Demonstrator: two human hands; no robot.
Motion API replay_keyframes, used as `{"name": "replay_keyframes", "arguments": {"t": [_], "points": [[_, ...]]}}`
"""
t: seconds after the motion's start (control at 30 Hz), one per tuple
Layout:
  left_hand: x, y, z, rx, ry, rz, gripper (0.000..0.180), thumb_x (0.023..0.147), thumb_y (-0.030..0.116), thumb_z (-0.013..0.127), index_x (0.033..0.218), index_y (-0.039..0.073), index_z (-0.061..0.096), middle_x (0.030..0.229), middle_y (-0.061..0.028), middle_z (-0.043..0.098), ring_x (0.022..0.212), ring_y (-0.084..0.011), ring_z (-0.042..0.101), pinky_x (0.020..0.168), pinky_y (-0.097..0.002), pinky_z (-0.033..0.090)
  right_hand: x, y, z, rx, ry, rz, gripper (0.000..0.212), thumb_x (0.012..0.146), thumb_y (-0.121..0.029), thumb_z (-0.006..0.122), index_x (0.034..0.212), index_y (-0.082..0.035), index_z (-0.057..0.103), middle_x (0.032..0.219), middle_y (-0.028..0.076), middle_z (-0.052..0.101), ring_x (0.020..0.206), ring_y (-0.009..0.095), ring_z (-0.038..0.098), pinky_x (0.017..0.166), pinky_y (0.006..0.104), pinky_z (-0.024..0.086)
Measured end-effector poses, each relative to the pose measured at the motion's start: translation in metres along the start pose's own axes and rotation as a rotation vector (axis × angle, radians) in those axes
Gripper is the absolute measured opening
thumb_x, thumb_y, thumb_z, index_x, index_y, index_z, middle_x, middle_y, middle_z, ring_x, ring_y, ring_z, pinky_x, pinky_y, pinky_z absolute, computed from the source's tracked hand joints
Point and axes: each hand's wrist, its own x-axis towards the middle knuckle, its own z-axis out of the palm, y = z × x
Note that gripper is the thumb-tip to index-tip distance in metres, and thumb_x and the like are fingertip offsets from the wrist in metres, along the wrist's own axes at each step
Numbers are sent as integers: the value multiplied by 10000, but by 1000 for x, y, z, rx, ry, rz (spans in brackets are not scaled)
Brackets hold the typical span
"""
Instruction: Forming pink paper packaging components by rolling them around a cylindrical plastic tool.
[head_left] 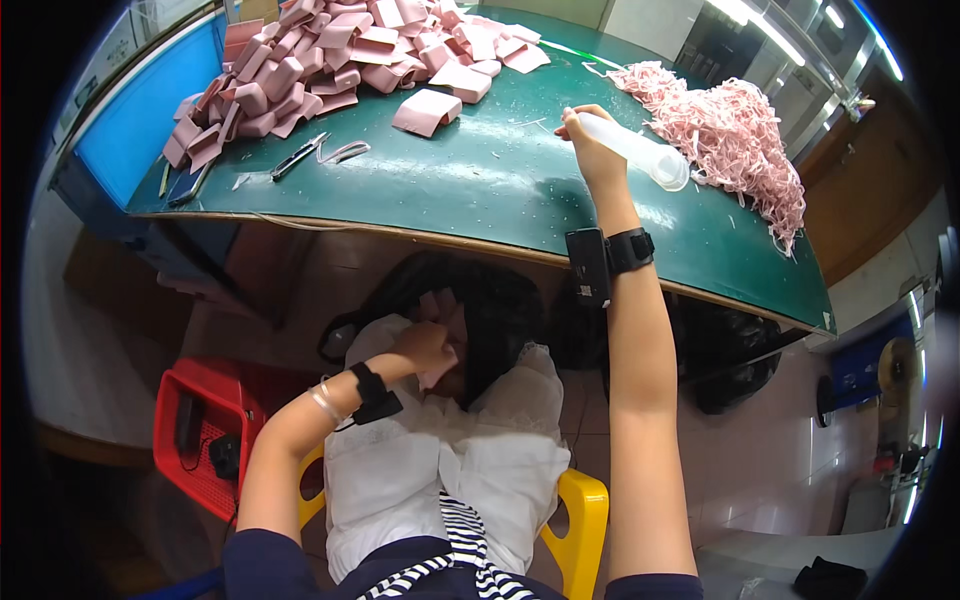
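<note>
My left hand (422,347) is low over my lap, fingers closed on a folded pink piece (440,368) at the mouth of a black plastic bag (505,300). More pink material (445,308) shows just beyond that hand, inside the bag's opening. Stretched out over the green table, my right hand (597,150) grips a translucent white tube-like thing (640,150) with a rounded, wider end; its exact kind I cannot make out. A lone folded pink piece (428,111) lies on the table to the left of my right hand.
A large heap of pink pieces (350,45) covers the far left of the green table (400,190). Thin pink trimmings (725,130) are piled at the right. A cutter-like tool (298,157) lies near the front edge. A red basket (200,440) stands at my left.
</note>
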Motion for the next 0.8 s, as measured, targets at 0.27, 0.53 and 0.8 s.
{"name": "replay_keyframes", "arguments": {"t": [0.27,0.53,0.8], "points": [[71,-89,98,-180,249,-62,306,807,225,507,925,-49,577,838,-246,608,789,-348,604,693,-400,472,-2,-2,2,-21,-24,74,188,822,-183,596,835,1,565,686,81,620,630,126,605,623,230,478],[28,7,-5,43,-504,437,329,843,291,543,1054,39,559,856,-143,638,793,-290,612,691,-350,470,1,7,0,-135,-36,47,179,818,-182,599,832,-7,564,670,76,620,614,114,599,593,226,472],[33,122,-242,-193,20,303,233,818,146,556,1035,65,581,869,-102,638,735,-226,625,646,-322,491,7,20,-10,-157,-52,31,159,812,-175,610,818,-23,564,633,52,614,586,95,583,561,216,456]]}}
